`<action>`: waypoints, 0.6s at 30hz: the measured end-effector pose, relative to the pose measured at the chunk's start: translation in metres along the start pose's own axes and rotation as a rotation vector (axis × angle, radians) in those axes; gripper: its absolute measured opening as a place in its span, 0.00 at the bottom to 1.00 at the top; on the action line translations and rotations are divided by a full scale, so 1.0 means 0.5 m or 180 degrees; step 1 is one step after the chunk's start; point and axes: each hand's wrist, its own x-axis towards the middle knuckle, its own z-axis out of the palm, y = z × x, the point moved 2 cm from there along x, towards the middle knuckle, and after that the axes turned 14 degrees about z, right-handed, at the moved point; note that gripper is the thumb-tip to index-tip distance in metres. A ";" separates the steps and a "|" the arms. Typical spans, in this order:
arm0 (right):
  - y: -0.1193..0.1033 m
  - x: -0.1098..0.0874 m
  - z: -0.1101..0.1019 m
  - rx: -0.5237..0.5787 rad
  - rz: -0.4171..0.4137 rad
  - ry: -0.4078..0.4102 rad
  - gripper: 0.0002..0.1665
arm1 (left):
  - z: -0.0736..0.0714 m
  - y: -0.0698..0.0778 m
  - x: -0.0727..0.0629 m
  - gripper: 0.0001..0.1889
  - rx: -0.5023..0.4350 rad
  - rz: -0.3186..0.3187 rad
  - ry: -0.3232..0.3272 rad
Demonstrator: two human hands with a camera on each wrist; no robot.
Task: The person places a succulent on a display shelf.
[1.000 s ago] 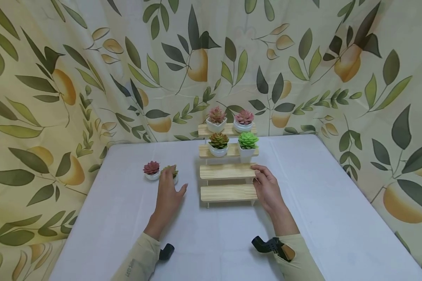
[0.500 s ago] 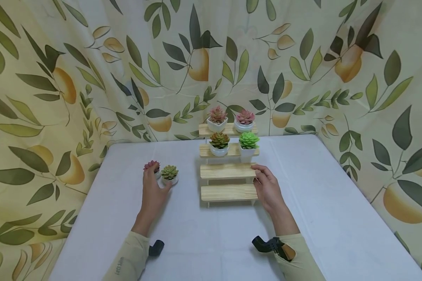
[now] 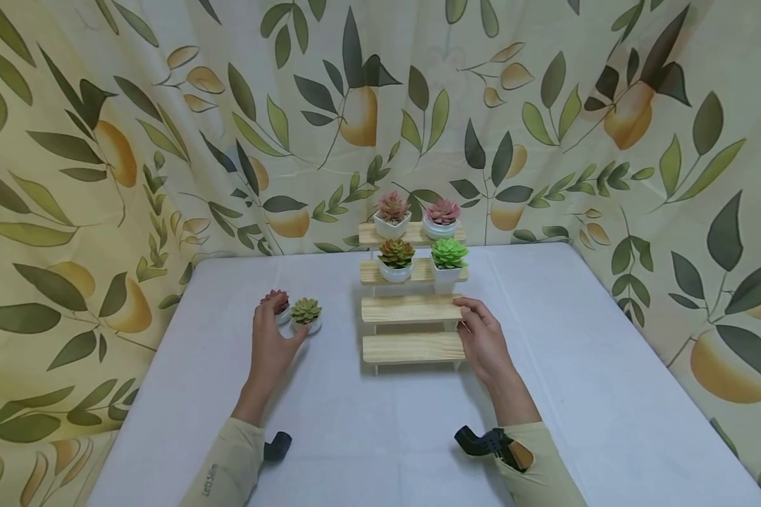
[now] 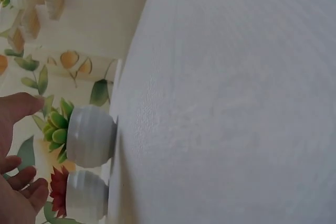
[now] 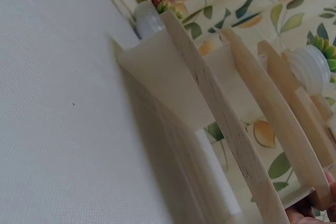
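Note:
My left hand hovers by two small potted succulents on the table, its thumb apart from its fingers. Its fingers are over the red succulent, partly hiding it; its thumb is near the green succulent. In the left wrist view the thumb and fingertips stand beside the leaves, and both white pots rest on the table. My right hand grips the right end of a tiered wooden stand, fingers at a lower shelf's edge. The right wrist view shows those fingers only partly.
The stand's upper two shelves hold a pale pink succulent, a pink one, a brownish one and a bright green one. A white cloth covers the table. Behind hangs a leaf-and-fruit patterned curtain.
My left hand has moved left, from over the green succulent to the red one, uncovering the green. The red pot appears slightly nearer the green one. My right hand stays on the stand.

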 end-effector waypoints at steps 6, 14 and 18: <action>0.000 0.003 -0.002 -0.0013 0.0007 0.0072 0.17 | 0.010 -0.004 0.000 0.43 -0.0111 -0.0045 -0.0117; -0.001 0.006 0.000 0.0033 0.0020 0.0067 0.17 | 0.019 -0.006 0.004 0.45 -0.0241 -0.0442 -0.0326; 0.001 0.006 0.001 0.0062 0.0006 0.0047 0.15 | 0.022 -0.005 0.009 0.47 -0.0168 -0.0567 -0.0411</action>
